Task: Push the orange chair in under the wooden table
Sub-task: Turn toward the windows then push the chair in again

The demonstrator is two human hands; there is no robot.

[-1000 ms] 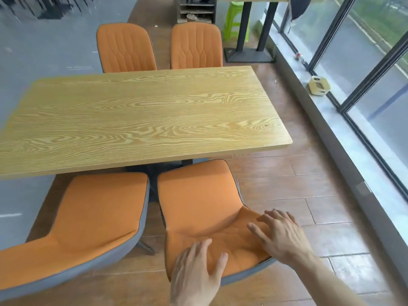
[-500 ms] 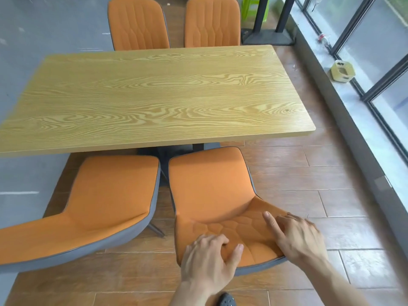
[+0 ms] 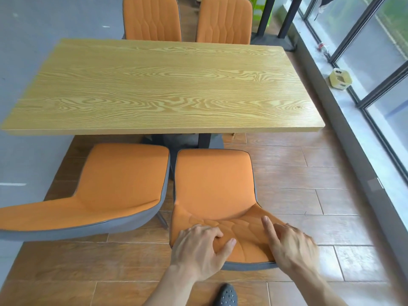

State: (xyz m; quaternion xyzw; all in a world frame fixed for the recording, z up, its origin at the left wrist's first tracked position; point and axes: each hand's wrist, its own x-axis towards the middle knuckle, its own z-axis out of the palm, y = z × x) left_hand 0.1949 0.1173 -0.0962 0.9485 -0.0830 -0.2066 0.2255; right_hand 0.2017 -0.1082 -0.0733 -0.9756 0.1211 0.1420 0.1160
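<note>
Head view: both hands now clamp the chair point(image 3: 213, 191) back, left hand point(image 3: 199, 250) curled over its top, right hand point(image 3: 291, 244) gripping with forefinger out (earlier they only rested), seat just short of the table point(image 3: 154, 85), push beginning.

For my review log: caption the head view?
Both hands, left hand and right hand, grasp chair backrest before table.
</note>
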